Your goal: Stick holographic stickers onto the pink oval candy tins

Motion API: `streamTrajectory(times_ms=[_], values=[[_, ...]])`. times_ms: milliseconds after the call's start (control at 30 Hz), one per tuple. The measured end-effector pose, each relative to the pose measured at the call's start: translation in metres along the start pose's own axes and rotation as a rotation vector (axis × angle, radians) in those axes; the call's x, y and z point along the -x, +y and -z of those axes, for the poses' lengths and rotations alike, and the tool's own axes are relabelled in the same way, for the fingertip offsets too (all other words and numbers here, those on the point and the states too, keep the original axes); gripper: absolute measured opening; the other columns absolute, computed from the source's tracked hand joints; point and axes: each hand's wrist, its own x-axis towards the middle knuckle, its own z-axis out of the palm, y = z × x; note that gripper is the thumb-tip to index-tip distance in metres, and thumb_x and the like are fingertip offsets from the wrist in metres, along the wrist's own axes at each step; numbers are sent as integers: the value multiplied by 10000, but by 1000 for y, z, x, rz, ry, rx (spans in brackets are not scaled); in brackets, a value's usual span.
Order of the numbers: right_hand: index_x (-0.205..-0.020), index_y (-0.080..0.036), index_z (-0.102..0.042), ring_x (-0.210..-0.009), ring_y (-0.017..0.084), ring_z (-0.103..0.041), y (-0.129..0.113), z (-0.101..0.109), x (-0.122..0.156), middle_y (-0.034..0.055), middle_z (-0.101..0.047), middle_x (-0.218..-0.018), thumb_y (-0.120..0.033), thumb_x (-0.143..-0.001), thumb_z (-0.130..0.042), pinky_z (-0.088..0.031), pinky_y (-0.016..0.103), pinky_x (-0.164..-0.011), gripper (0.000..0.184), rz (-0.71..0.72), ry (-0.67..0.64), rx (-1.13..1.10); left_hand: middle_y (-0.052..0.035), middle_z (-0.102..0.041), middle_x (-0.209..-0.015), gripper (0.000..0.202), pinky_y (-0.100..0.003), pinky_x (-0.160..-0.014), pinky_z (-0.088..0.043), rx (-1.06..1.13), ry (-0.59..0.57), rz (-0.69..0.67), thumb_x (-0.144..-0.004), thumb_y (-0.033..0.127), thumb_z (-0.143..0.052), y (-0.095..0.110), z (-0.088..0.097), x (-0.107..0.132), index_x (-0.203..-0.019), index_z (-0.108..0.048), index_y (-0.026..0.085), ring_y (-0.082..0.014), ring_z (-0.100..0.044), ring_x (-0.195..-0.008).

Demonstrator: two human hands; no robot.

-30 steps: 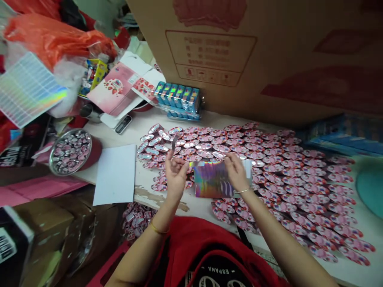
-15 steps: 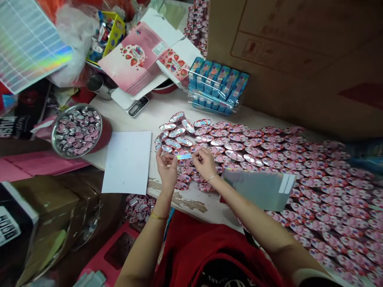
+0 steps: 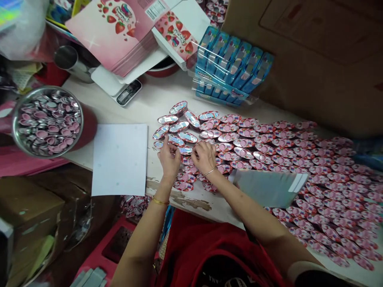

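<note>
A small shiny holographic sticker (image 3: 186, 150) lies along the oval top of one red-and-pink pack, with a hand at each end. My left hand (image 3: 169, 160) has its fingers pinched together at the sticker's left end. At the right end, the bent fingers of my right hand (image 3: 204, 157) are pressed together, partly hiding the pack below. Beyond my left hand, several packs (image 3: 178, 126) carry the same shiny strips. To the right stand rows of packs with pink ovals on top (image 3: 245, 142). A translucent sheet with white strips (image 3: 269, 188) lies over packs beside my right forearm.
A metal pot (image 3: 18, 131) of small pink-and-silver pieces stands left, beside white paper sheets (image 3: 119, 159). Behind are a small scale (image 3: 128, 92), flattened strawberry-print boxes (image 3: 119, 44) and blue wrapped packs (image 3: 233, 63). A large cardboard carton (image 3: 314, 71) borders the back right.
Both hands have brought the sticker down from above the packs onto one pack's top. The view has shifted closer, so the pot and boxes appear larger and further left.
</note>
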Motion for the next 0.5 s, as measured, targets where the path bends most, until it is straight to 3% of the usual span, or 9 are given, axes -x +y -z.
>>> streamTrajectory(times_ms=[100, 200, 367, 500], values=[[-864, -195, -577, -927, 241, -491, 1, -5, 0, 77, -613, -915, -231, -872, -509, -310, 382, -850, 78, -43, -1, -17, -58, -653, -902, 642, -398, -897, -393, -121, -3, -32, -797, 193, -576, 0, -3, -1, -1415, -409, 149, -235, -572, -908], [-1018, -181, -580, -970, 256, -497, 2, -4, 2, 94, -616, -982, -207, -848, -497, -331, 401, -885, 191, -69, 23, -82, -113, -610, -1055, 581, -414, -927, -379, -131, 54, -38, -785, 179, -560, 4, 2, -2, -1356, -461, 147, -268, -532, -1035], [-1238, -195, -527, -1074, 248, -510, -5, 12, 7, 119, -581, -1162, -320, -909, -484, -400, 405, -932, 355, -107, 189, -423, -67, -564, -1010, 209, -346, -924, -403, 192, 150, -47, -792, 255, -629, 26, 36, 3, -985, -589, 186, -210, -529, -1004], [-1087, -211, -603, -893, 194, -553, -20, 12, 13, 70, -612, -998, -501, -891, -534, -459, 337, -798, 357, -262, 137, -800, -14, -553, -888, 171, -274, -831, -424, 520, 41, 165, -768, 326, -687, 41, 63, 17, -810, -582, 197, -149, -529, -864]])
